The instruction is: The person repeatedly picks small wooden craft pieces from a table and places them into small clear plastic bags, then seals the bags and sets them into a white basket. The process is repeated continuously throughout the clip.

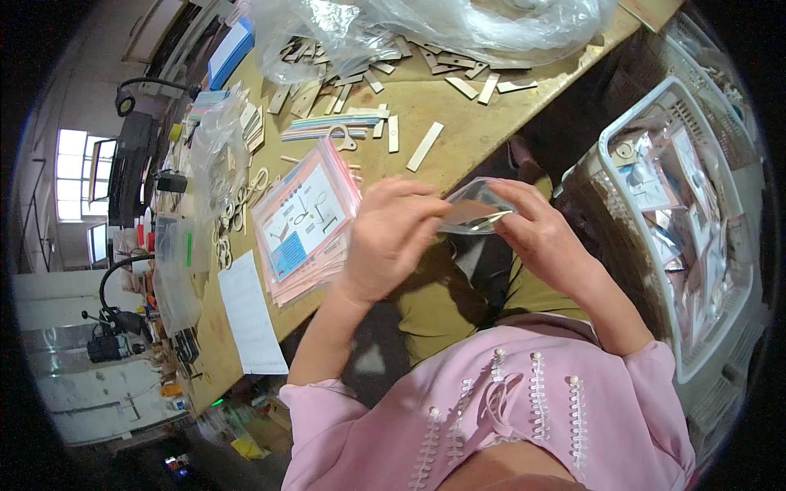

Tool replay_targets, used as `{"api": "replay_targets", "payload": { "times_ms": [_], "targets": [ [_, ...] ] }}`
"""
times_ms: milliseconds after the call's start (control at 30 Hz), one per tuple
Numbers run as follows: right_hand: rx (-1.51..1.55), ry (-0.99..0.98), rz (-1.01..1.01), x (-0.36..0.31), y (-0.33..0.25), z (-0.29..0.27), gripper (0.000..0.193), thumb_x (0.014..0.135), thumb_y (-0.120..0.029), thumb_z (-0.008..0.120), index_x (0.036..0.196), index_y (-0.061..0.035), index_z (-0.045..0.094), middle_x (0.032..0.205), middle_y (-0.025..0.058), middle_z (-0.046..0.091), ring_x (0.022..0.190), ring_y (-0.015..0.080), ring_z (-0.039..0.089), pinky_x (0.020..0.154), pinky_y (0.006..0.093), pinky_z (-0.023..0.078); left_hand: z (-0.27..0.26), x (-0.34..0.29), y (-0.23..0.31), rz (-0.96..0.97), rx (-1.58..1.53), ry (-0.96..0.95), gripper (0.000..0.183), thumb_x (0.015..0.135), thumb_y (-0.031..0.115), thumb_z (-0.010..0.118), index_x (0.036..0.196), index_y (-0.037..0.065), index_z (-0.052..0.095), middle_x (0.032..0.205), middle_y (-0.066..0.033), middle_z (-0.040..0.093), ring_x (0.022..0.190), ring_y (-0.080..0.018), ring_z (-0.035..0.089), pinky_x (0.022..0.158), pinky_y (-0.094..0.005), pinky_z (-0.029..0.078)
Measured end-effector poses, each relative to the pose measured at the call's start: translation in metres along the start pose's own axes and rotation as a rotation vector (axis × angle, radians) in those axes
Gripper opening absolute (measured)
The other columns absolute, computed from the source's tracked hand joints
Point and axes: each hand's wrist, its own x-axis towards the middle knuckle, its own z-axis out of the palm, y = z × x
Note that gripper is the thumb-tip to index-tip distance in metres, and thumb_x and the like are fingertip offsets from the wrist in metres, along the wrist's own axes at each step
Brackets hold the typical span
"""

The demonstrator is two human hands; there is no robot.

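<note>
A clear plastic bag is held above my lap, just off the table's edge. My right hand pinches its right side, thumb and fingers closed on it. Some light, thin piece shows inside by the right thumb, too small to name. My left hand, slightly blurred, has its fingertips closed at the bag's left edge. Beside the left hand, a stack of printed pink sheets in clear bags lies on the table. A flat wooden piece with a hole lies just beyond the stack.
Wooden strips and a bundle of coloured sticks lie on the table. Large clear plastic bags cover a heap of wooden pieces behind. At right stands a white basket of filled bags. A white paper sheet lies at left.
</note>
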Motion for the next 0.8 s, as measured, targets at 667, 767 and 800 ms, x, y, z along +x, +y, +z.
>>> {"api": "replay_targets", "payload": {
  "times_ms": [667,767,800],
  "targets": [
    [-0.016,0.045,0.179,-0.080,0.029,-0.021,0.014,0.080,0.005,0.072,0.090,0.0039,0.062,0.137,0.0251,0.059,0.126,0.0436,0.059,0.101,0.0463,0.054,0.020,0.131,-0.220,-0.797,0.536,-0.302,0.027,0.076,0.034,0.073,0.073,0.007,0.079,0.085,-0.0212,0.076,0.085,-0.0382,0.074,0.080,-0.0441,0.058],
    [-0.033,0.038,0.182,-0.084,0.034,-0.025,0.017,0.080,0.006,0.074,0.091,0.0035,0.061,0.137,0.0239,0.059,0.125,0.0438,0.059,0.099,0.0464,0.055,0.030,0.139,-0.201,-0.642,0.332,-0.240,0.025,0.081,0.025,0.076,0.096,0.004,0.078,0.093,-0.0139,0.078,0.080,-0.0261,0.074,0.078,-0.0379,0.057],
    [-0.032,0.033,0.180,-0.084,0.034,-0.026,0.017,0.080,0.006,0.074,0.091,0.0034,0.061,0.136,0.0239,0.060,0.125,0.0438,0.060,0.099,0.0464,0.055,0.038,0.139,-0.194,-0.579,0.226,-0.189,0.027,0.083,0.022,0.077,0.102,0.003,0.077,0.095,-0.0112,0.078,0.079,-0.0212,0.074,0.077,-0.0357,0.057]
  ]
}}
